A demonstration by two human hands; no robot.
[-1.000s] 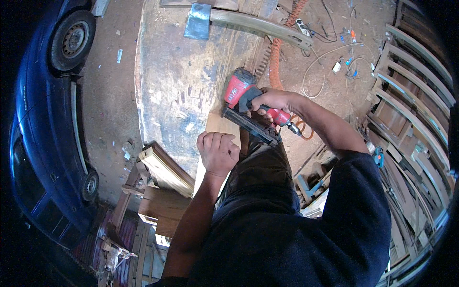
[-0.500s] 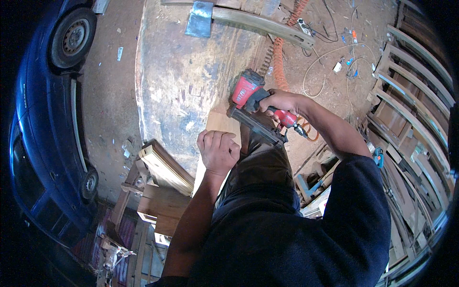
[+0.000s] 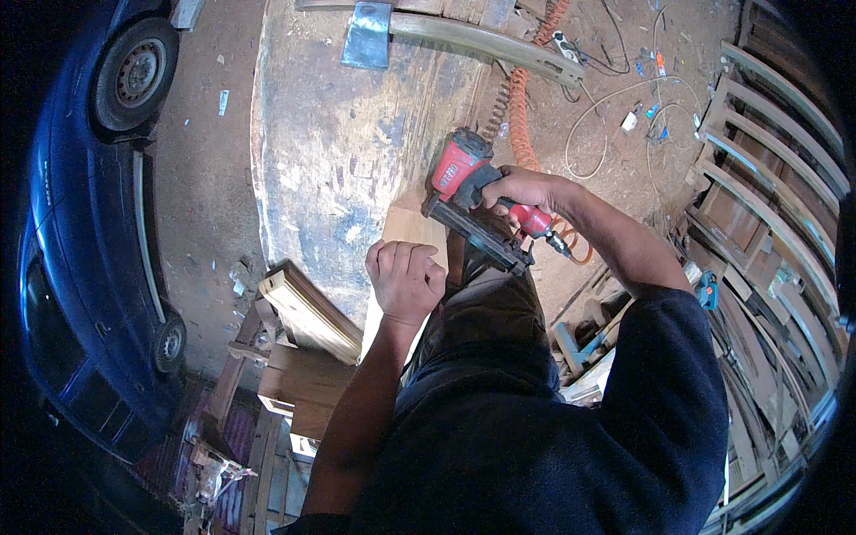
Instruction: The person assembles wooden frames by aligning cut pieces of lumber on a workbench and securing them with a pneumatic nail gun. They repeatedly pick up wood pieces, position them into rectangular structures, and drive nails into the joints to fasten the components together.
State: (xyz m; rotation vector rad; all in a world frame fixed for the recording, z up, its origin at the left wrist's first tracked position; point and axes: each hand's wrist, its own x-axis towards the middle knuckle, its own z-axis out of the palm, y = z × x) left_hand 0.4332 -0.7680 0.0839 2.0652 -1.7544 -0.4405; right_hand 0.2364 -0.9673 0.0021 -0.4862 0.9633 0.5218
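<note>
A red and black nail gun (image 3: 459,168) is gripped by its handle in my right hand (image 3: 519,192), fingers wrapped around it. Its nose rests at or just over the far end of a pale wooden board (image 3: 412,227); contact cannot be made out. Along its side, the black magazine (image 3: 477,236) slants down toward my lap. My left hand (image 3: 406,281) lies over the same board with its fingers curled on it, close to the nail gun. An air hose fitting (image 3: 557,241) sits at the end of the gun's handle.
A worn workbench top (image 3: 330,134) bears a flat metal blade (image 3: 366,36) beside a long curved wooden piece (image 3: 481,43). An orange coiled hose (image 3: 520,125) runs off its right side. Grooved timber (image 3: 308,308) leans at left. Wooden frames (image 3: 767,196) stand right; a blue car (image 3: 80,267) left.
Hardly anything differs. My view has shifted very slightly; both hands, the nail gun and the board keep their places relative to each other.
</note>
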